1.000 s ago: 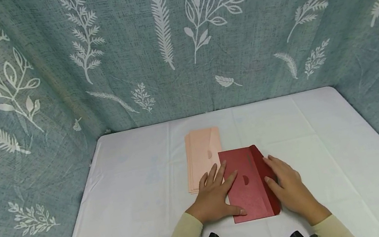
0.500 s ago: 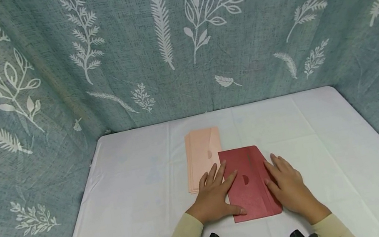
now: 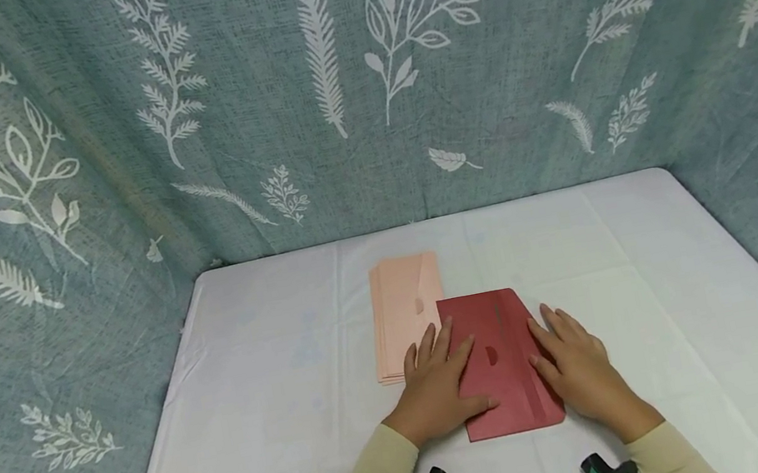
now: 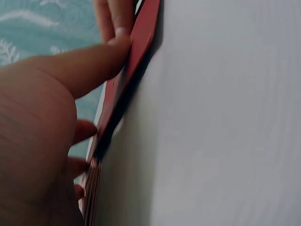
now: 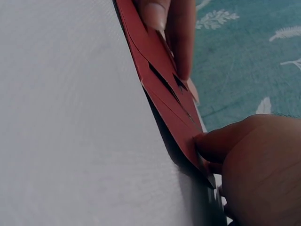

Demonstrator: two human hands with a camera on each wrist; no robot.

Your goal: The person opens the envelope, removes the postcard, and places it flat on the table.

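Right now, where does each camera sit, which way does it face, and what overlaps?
Head: worn on the head, facing forward and down at the red envelope, pink envelopes and curtain; both hands, left and right, and sleeves show.
Left wrist: on that wrist, looking low across the white table, image turned sideways; left hand large, right fingertips at top.
Right wrist: on the other wrist, similarly low and turned; right hand large, left fingers at top.
Shared by both wrist views: red envelope, both hands, table, curtain.

Teal curtain (image 3: 235, 110) – leaf-printed, white tablecloth (image 3: 252, 377)
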